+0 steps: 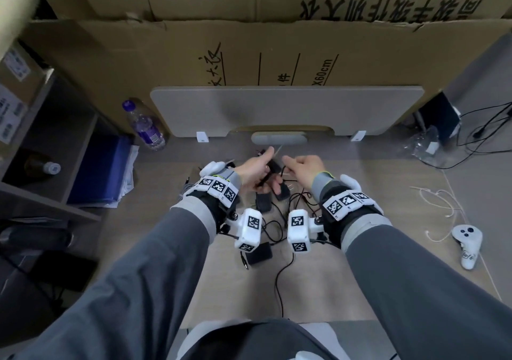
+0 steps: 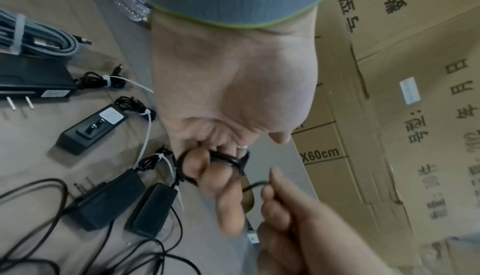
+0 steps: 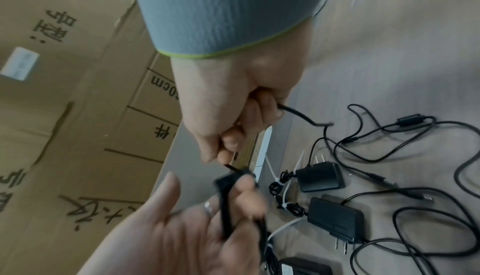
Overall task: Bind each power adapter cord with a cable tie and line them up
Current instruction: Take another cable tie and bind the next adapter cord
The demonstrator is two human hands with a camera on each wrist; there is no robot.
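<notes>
Above the table's far middle, my left hand [image 1: 256, 167] holds a black adapter cord [image 2: 221, 159] looped in a small coil round its fingers. My right hand [image 1: 303, 167], just to its right, grips the free stretch of the same cord [image 3: 298, 115] in a fist. In the right wrist view the coil [image 3: 226, 207] lies across my left hand [image 3: 182, 228], below my right hand [image 3: 239, 105]. Under the hands lie black power adapters [image 2: 91, 129] [image 2: 103, 199] [image 3: 320, 176] whose cords are bundled with white cable ties [image 2: 146, 113]. Another adapter [image 1: 259, 253] lies nearer me among loose cords [image 3: 415, 156].
A grey board [image 1: 288, 110] and cardboard boxes [image 1: 277, 55] close off the far side. A water bottle [image 1: 144, 127] stands at back left. A white controller [image 1: 466, 242] and a white cable [image 1: 432, 199] lie on the right. A tied grey braided cable [image 2: 33, 35] lies at the left.
</notes>
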